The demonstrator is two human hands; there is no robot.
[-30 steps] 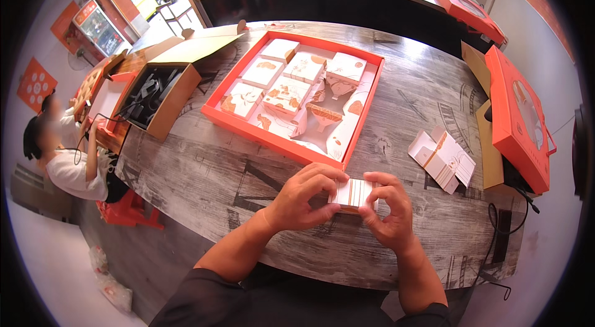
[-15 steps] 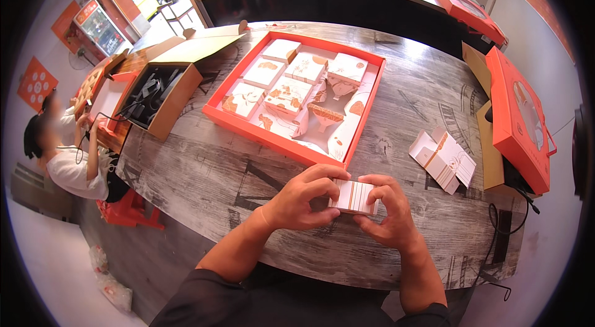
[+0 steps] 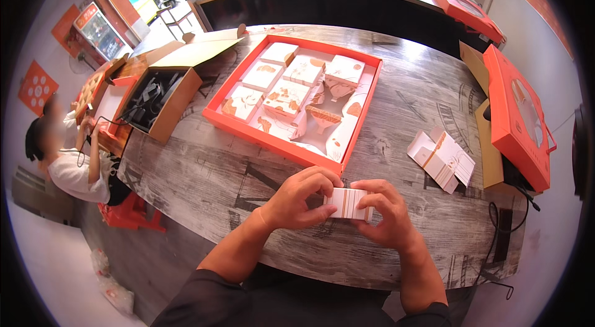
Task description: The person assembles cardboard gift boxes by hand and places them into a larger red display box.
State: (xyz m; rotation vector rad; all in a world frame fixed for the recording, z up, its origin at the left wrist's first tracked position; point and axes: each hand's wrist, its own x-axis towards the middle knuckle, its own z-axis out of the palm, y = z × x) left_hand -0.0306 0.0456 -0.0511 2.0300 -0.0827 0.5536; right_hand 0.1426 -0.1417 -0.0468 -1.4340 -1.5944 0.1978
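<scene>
Table [image 3: 372, 268], wood-grained. Red tray [image 3: 273, 140]: walls hold white boxes [image 3: 263, 74] grouped. Part-folded carton [image 3: 443, 160]: right of tray, lying apart. Left hand [image 3: 302, 202], right hand [image 3: 390, 215]: off tray's near corner, fingers part-closed, pinching striped box [image 3: 348, 203] between them, apparently steadying it.

"What's the colouring on the small carton [image 3: 346, 204]?"
"White, with parallel stripes in brown and tan."
"And the tray [image 3: 273, 141]?"
"Bright orange-red; the little boxes [image 3: 285, 95] in it are white with orange-brown printed motifs."
"Does the unfolded carton [image 3: 441, 160] match?"
"White too, with a golden-brown band, brownish stripes and fine line drawing."
"The tabletop [image 3: 384, 259]?"
"Grey, streaky wood grain, overlaid with blackish markings."
"Sleeves [image 3: 207, 290]?"
"Plain black. And the stool [image 3: 131, 209] is orange-red."
</scene>
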